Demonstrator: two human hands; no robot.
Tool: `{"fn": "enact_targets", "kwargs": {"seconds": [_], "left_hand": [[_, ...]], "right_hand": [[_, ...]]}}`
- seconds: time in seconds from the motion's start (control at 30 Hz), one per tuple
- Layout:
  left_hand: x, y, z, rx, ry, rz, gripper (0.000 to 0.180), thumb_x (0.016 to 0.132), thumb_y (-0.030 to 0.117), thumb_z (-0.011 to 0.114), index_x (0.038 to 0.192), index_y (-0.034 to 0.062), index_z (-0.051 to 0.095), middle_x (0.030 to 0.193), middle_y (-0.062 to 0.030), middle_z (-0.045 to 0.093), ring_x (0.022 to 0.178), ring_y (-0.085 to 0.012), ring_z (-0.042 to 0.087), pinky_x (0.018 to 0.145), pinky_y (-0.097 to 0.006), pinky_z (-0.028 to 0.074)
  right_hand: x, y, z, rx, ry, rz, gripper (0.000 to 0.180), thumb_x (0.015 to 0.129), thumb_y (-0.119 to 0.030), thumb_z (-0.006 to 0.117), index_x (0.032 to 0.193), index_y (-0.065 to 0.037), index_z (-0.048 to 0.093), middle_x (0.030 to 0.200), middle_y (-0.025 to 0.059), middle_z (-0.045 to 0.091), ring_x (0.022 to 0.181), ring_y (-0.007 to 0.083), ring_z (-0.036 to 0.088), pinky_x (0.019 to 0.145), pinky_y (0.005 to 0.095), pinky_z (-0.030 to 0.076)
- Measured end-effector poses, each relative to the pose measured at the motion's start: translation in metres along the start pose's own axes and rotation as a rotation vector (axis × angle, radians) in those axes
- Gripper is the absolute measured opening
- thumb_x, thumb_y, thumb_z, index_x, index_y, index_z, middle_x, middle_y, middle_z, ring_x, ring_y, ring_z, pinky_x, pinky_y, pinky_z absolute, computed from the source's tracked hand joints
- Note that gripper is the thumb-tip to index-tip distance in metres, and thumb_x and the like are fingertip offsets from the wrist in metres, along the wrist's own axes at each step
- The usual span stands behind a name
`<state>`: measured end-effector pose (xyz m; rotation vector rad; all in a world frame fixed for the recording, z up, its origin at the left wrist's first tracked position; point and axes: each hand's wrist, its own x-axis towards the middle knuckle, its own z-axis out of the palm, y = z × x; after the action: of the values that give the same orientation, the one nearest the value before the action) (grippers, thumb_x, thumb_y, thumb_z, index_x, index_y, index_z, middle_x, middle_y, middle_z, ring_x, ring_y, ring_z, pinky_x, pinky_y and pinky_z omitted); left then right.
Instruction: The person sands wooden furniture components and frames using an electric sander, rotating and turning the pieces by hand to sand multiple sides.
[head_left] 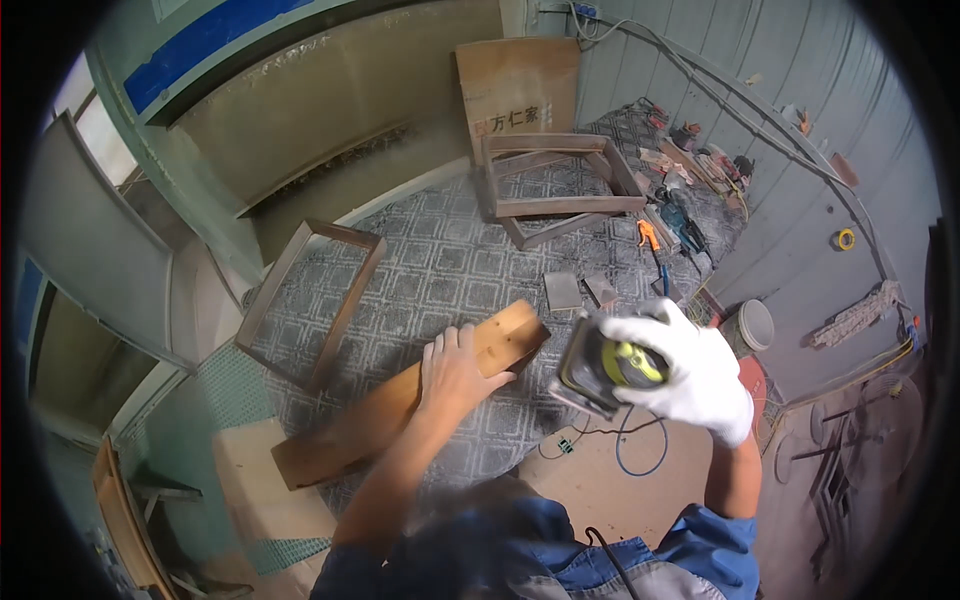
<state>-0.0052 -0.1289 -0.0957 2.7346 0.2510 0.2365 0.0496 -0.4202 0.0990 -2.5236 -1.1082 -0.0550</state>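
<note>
My bare left hand (450,372) is closed over a long brown wooden piece (375,415), fingers across its top face and thumb along the right edge. The wood slants from lower left to upper right and is lighter at its far end. In a white glove, my right hand (685,370) grips an electric sander (622,362) with a black body and yellow-green parts. The sander is tilted and held off the wood, to the right of its far end. Part of the tool is hidden by the glove.
Wooden frames stand on the patterned covering, one at left (345,325) and a stacked-looking one (560,205) farther back. A cardboard sheet (515,90) leans behind. Tools, including an orange air gun (648,236), lie at right by a white bucket (750,328). A blue cable (640,470) loops below.
</note>
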Motion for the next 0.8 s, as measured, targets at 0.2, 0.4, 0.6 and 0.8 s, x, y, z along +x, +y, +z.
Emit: {"fn": "enact_targets", "kwargs": {"seconds": [0.2,0.4,0.6,0.8], "left_hand": [[-0.06,-0.059,-0.046,-0.011,0.059,0.115,0.102,0.078,0.057,0.087,0.154,0.0019,0.048,0.146,-0.0252,0.057,0.138,-0.0447,0.052,0.116,-0.054,0.042],[-0.172,-0.158,-0.086,0.241,0.155,-0.11,0.061,0.1,0.041,0.067,0.148,0.0059,0.058,0.15,-0.0242,0.056,0.143,-0.0511,0.045,0.122,-0.057,0.037],[-0.156,-0.157,-0.1,0.149,0.205,-0.127,0.032,0.106,0.034,0.056,0.118,0.0047,0.062,0.114,-0.0207,0.062,0.106,-0.044,0.06,0.097,-0.057,0.045],[-0.16,-0.153,-0.1,0.21,0.25,-0.182,0.033,0.1,0.039,0.062,0.11,0.0073,0.064,0.107,-0.0165,0.063,0.105,-0.0414,0.059,0.096,-0.052,0.043]], "right_hand": [[0.103,0.009,0.048,0.011,-0.143,-0.271,0.066,0.082,-0.041,0.079,0.145,-0.031,0.063,0.116,0.0147,0.065,0.086,0.037,0.072,0.082,0.0449,0.059],[0.148,-0.034,0.108,0.177,-0.208,-0.535,0.059,0.084,-0.042,0.078,0.14,-0.028,0.066,0.11,0.0122,0.064,0.081,0.0329,0.072,0.071,0.0425,0.059],[0.156,-0.038,0.134,0.311,-0.134,-0.75,0.051,0.088,-0.047,0.072,0.133,-0.024,0.073,0.114,0.0131,0.068,0.071,0.0318,0.069,0.064,0.0409,0.057],[0.162,0.061,0.088,0.172,-0.237,-0.564,0.057,0.088,-0.045,0.075,0.143,-0.034,0.065,0.099,0.0028,0.066,0.072,0.0261,0.07,0.069,0.0359,0.06]]}}
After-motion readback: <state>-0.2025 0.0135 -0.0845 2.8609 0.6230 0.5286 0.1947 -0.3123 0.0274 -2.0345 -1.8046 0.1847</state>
